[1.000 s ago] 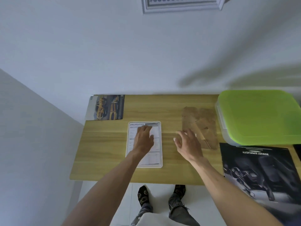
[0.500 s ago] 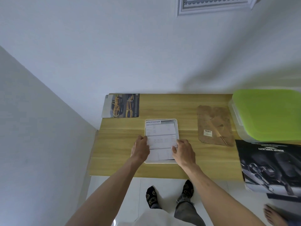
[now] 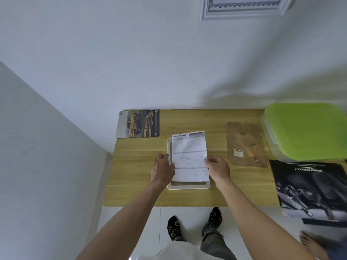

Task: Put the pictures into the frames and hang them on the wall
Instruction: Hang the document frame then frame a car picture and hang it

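Right hand (image 3: pixel 218 170) pinching specification sheet (image 3: pixel 189 156) over white frame (image 3: pixel 187 186); left hand (image 3: pixel 163 170) flat, released. Nearby: cork backing board (image 3: pixel 246 143), green-lidded box (image 3: pixel 308 130).

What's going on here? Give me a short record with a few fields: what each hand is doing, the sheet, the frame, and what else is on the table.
left hand: rests at the left edge of the white frame
right hand: pinches the sheet's right edge
specification sheet: skewed, its top past the frame's far edge
table: car picture, brown backing board, green-lidded box, dark brochure
wall: a framed picture hangs above
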`<state>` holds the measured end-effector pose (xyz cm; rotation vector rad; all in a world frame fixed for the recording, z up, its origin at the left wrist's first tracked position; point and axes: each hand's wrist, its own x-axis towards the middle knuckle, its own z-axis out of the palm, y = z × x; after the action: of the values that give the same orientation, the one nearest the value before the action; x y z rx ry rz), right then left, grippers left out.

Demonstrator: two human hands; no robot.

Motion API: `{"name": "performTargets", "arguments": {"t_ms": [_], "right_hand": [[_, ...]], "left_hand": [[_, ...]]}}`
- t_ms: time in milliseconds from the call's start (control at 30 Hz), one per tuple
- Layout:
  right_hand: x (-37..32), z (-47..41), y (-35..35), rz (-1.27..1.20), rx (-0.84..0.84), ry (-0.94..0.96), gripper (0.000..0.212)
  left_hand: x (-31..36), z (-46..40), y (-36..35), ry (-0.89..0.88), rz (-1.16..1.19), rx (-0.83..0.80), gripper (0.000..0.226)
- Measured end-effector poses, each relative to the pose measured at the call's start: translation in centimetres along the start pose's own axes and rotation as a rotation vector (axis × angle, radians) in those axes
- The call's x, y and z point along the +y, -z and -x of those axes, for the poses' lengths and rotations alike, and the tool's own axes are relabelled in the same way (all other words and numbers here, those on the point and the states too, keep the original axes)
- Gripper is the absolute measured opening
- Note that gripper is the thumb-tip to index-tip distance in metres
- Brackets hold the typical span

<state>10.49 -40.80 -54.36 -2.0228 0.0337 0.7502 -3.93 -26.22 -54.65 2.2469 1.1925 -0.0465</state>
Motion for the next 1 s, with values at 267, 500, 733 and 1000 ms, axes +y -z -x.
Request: {"name": "performTargets", "arguments": {"t_ms": [267,500,733,1000], "right_hand": [[-1.1,-0.6,4.1,-0.187,-0.127,-0.067,0.007],[0.5,-1.5,10.0,-0.119,-0.133,-0.035,0.005],[4.9,-4.6,18.8,0.002,-0.081,-0.017,0.006],[10.8,-7.2,30.8,0.167,-0.074,-0.059,0.005]], "left_hand": [[3.5,-1.3,0.3,0.097,0.672,0.017,0.019],[8.1,-0.7,-1.2,0.168,0.852,-0.241,0.008],[14.7,2.4,-6.0,0.207,0.805,-0.47,0.013],[24.5,6.2,-15.0,0.194,0.643,-0.558,0.008]]}}
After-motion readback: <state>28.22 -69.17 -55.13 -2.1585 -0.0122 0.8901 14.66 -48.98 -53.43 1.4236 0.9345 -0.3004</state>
